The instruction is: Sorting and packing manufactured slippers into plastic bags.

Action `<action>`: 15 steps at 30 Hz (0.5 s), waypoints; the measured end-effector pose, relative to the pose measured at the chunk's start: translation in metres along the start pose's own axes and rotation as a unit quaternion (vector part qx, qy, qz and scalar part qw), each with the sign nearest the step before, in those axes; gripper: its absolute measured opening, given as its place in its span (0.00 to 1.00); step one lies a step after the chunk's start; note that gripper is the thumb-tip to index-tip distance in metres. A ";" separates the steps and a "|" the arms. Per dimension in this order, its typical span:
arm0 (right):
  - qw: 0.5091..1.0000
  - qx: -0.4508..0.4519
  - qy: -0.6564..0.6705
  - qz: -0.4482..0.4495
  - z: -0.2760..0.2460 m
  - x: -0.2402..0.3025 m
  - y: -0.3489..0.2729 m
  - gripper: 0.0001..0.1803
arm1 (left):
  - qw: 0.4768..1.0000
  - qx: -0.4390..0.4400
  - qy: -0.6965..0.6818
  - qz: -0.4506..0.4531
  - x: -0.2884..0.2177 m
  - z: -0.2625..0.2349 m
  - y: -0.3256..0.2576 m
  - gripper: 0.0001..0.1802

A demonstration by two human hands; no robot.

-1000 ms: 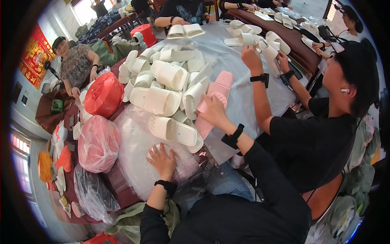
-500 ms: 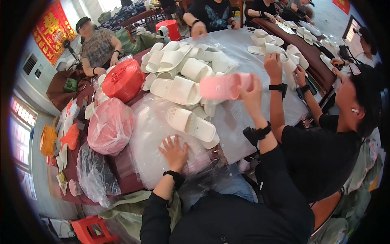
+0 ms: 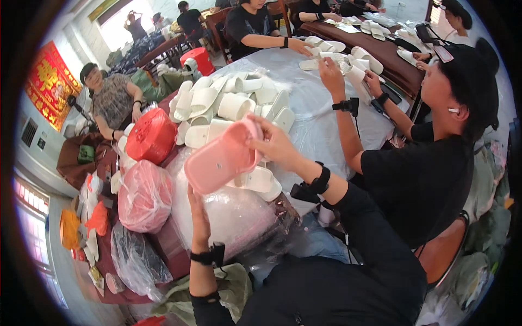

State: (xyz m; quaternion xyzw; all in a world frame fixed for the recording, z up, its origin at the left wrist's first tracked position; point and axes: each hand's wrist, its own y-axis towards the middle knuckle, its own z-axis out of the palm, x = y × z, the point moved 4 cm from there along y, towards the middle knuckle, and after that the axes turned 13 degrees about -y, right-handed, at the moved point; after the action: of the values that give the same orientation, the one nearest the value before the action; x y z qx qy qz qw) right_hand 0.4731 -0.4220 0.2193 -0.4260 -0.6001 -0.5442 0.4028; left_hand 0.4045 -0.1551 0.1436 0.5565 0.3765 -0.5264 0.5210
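Note:
My right hand (image 3: 274,144) grips a pink slide slipper (image 3: 215,168) at its strap end, the sole slanting down to the left. Below its lower-left end, my left hand (image 3: 199,217) is raised edge-on with straight fingers. The fingertips meet the slipper's outline; whether they touch it is unclear. Beneath both hands lies a stack of clear plastic bags (image 3: 228,217). A heap of white slide slippers (image 3: 236,106) spreads behind the pink one, partly covered by it. One white slipper (image 3: 258,180) shows just under my right hand.
Left of the bags are a red plastic roll (image 3: 152,136), a plastic-wrapped pink bundle (image 3: 144,195) and a dark item in clear plastic (image 3: 136,261). At my right, a co-worker (image 3: 424,179) handles white slippers (image 3: 356,68). Another person (image 3: 255,32) reaches across the far edge.
The pink slipper has come nearer and to the left in my right hand. My left hand has lifted off the plastic bags toward it. The view has shifted; the far person's arm now reaches toward slippers.

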 end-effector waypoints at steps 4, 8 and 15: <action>0.996 0.063 -0.060 -0.017 0.021 0.002 -0.013 0.39 | 0.964 0.075 -0.208 -0.147 -0.034 0.037 0.005 0.36; 0.985 0.068 -0.147 -0.065 0.042 0.012 -0.020 0.41 | 0.965 0.095 -0.221 -0.104 -0.019 0.035 0.011 0.38; 0.977 0.196 0.037 -0.076 0.042 0.017 0.006 0.42 | 0.926 -0.052 -0.346 -0.140 -0.012 0.035 0.052 0.28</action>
State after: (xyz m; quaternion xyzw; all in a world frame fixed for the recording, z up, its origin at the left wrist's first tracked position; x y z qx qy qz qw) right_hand 0.4728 -0.3788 0.2340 -0.2710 -0.7106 -0.4604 0.4578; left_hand 0.4456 -0.1968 0.1685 0.2539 0.2740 -0.7331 0.5684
